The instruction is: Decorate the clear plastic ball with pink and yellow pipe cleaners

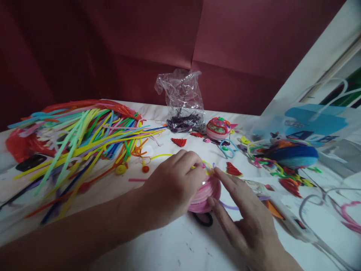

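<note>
Centrally, pink ball (pixel 210 192), between left hand (pixel 176 184) and right hand (pixel 248 212).

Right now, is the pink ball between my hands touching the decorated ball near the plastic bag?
Apart: the head view shows bare white tabletop between the pink ball and the decorated ball.

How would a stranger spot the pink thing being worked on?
On the white table, find the left hand and right hand. Between them is the round pink piece; unlike the red-topped ball farther back, it lies right at the fingers.
</note>
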Available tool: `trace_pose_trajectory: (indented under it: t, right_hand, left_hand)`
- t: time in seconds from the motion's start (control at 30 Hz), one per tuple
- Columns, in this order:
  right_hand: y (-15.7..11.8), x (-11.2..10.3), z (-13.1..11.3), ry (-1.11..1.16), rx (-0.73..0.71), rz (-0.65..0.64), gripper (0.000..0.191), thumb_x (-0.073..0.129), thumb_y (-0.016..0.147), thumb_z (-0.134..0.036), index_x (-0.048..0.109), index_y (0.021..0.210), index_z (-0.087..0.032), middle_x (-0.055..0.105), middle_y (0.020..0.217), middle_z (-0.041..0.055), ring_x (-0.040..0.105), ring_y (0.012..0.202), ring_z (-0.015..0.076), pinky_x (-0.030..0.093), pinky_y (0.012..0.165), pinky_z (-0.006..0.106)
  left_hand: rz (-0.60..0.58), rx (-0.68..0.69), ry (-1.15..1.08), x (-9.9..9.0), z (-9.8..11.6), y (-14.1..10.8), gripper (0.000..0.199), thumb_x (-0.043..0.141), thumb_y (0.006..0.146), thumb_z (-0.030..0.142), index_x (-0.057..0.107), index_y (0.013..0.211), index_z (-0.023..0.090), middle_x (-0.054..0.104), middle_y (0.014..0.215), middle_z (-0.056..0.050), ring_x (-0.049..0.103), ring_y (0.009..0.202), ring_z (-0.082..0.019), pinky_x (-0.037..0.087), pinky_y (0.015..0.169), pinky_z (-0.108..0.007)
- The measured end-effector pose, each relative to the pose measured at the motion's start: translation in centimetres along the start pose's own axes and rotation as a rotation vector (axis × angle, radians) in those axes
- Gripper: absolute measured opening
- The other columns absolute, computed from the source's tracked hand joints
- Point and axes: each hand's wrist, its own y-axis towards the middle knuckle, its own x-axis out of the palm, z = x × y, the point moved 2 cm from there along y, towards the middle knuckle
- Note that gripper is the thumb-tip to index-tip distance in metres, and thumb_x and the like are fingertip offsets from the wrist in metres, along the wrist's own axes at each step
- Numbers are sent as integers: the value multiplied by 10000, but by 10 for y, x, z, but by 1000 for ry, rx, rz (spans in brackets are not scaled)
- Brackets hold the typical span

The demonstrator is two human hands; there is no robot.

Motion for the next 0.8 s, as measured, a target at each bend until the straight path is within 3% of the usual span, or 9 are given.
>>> trace_pose_trajectory:
  t: [0.1,0.23,0.43,0.6,0.8]
  right_hand:
    - [2,0,-1,22,-16,-23,450,533,866,-186,471,1306,-120,617,1150,151,581,977,261,517,777,466]
    - [3,0,-2,37,-27,-24,420,536,860,-163,489,1276,-132,605,1149,145,573,986,261,519,785,477]
    - [2,0,-1,42,1,-37,405,522,872,-190,480,1274,-156,595,1154,148,571,981,274,513,782,508]
    - [0,1,0,27,32,-21,479,520,874,-204,411,1338,-158,613,1149,147,581,973,281,500,801,522]
    - [4,0,-1,37,7,-55,409,515,868,-172,461,1273,-176,596,1111,143,572,947,277,516,759,523]
  left_hand:
    - [-28,72,-87,1,-3,2,234,397,867,65,601,767,119,659,874,-89,577,839,-179,486,786,-281]
    - [-37,64,-66,4,-9,4,276,385,897,81,643,802,102,652,740,-62,563,750,-177,482,716,-285]
    - [38,143,35,5,-11,3,236,467,887,145,693,823,125,603,737,-66,543,696,-167,461,606,-253]
    - [-83,43,84,1,-10,-1,231,438,877,135,669,871,134,588,711,-34,559,589,-150,436,518,-246]
    - [-123,105,89,-2,-6,1,226,429,857,129,655,844,133,567,699,-30,551,587,-160,397,495,-262]
